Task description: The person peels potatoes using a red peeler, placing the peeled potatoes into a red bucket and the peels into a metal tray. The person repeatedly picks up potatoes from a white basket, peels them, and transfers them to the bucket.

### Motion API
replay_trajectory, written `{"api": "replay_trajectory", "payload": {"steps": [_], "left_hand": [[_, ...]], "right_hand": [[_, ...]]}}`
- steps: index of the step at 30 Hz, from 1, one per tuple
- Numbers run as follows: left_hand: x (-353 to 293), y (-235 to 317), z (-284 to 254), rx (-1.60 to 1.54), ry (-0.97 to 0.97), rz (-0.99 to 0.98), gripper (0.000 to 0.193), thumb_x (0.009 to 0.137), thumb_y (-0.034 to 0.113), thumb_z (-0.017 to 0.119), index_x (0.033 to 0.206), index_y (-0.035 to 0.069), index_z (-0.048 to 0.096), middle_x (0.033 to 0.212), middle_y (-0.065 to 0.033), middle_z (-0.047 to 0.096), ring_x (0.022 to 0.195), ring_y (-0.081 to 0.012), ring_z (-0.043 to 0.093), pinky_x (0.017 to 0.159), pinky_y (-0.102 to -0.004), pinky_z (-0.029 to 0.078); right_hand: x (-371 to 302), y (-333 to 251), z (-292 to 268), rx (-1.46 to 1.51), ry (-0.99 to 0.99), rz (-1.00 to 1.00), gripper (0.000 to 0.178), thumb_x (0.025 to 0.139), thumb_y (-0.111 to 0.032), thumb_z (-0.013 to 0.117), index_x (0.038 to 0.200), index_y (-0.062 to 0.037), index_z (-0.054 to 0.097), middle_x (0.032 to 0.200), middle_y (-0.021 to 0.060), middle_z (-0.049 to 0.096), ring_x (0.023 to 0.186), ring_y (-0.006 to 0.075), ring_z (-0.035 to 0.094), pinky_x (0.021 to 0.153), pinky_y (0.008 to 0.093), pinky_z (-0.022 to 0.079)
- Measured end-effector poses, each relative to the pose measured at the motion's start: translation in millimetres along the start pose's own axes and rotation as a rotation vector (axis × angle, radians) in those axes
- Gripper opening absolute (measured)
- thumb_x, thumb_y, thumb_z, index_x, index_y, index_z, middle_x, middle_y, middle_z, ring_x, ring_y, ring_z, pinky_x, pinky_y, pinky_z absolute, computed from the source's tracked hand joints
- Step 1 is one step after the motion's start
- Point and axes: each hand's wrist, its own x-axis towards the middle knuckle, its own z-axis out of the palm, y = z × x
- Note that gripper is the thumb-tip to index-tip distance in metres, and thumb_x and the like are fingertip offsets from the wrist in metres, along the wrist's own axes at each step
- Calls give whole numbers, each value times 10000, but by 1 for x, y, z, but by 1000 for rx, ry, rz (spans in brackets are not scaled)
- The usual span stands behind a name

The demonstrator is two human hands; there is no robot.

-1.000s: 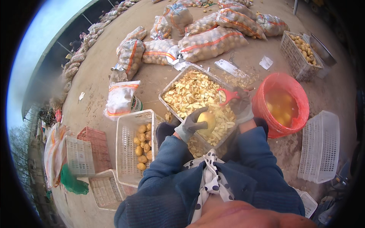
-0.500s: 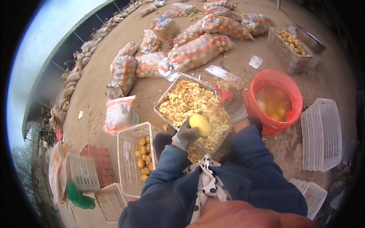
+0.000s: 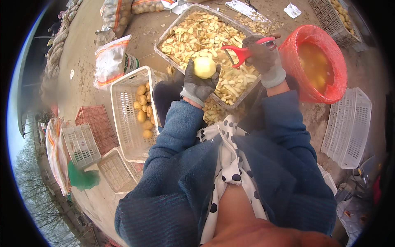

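My left hand [image 3: 198,84], in a dark-palmed grey glove, is closed round a peeled yellow potato [image 3: 205,68]. In my gloved right hand [image 3: 265,59] is a red-handled peeler [image 3: 239,53], its blade end pointing left toward the potato but apart from it. Both hands are over a shallow crate [image 3: 163,52] heaped with potato peelings [image 3: 196,35]. Right of my right hand stands a red bucket [image 3: 293,45] with cloudy brown water and pale potatoes in it.
Left of my knees, a white plastic crate [image 3: 119,103] holds unpeeled potatoes [image 3: 142,101]. Stacked white crates [image 3: 349,127] stand at right. A white sack [image 3: 111,61] and filled potato sacks [image 3: 115,18] lie beyond. A potato crate [image 3: 329,20] is at the far right.
The view has tipped downward, so everything sits higher. The potato in my left hand has turned to show a rounder end. The peeler stays in my right hand.
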Motion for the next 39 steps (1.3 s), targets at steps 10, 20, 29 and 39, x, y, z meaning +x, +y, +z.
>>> {"api": "replay_trajectory", "payload": {"steps": [10, 20, 29, 39], "left_hand": [[4, -65, -3, 135, -133, -49, 536, 768, 539, 514, 1076, 100, 503, 956, -112, 583, 805, -324, 576, 506, -344, 474], [5, -13, -36, -1284, -250, -391, 478, 738, 330, 633, 1122, 79, 496, 1054, -85, 547, 1014, -215, 511, 828, -359, 443], [6, -29, -22, -803, -400, -420, 593, 658, 149, 705, 1170, 18, 436, 993, -115, 566, 900, -232, 568, 647, -333, 516], [15, -97, -9, -687, -454, -520, 528, 615, 159, 761, 1053, -14, 520, 940, -72, 588, 823, -118, 565, 714, -246, 477]], "right_hand": [[23, 1, 34, 415, -73, 579, 135, 746, -72, 605, 847, 18, 600, 719, 70, 593, 559, 109, 562, 442, 219, 439], [11, 24, 18, 173, 88, 517, 242, 839, -158, 493, 1000, 18, 533, 928, 100, 606, 749, 163, 594, 527, 248, 470], [11, 18, 7, -110, 129, 153, 190, 751, -137, 591, 766, 50, 562, 630, 85, 550, 474, 147, 503, 414, 263, 392], [27, 10, 33, 623, -33, 736, 85, 708, -96, 590, 695, -31, 537, 541, 27, 484, 399, 105, 425, 369, 209, 311]]}}
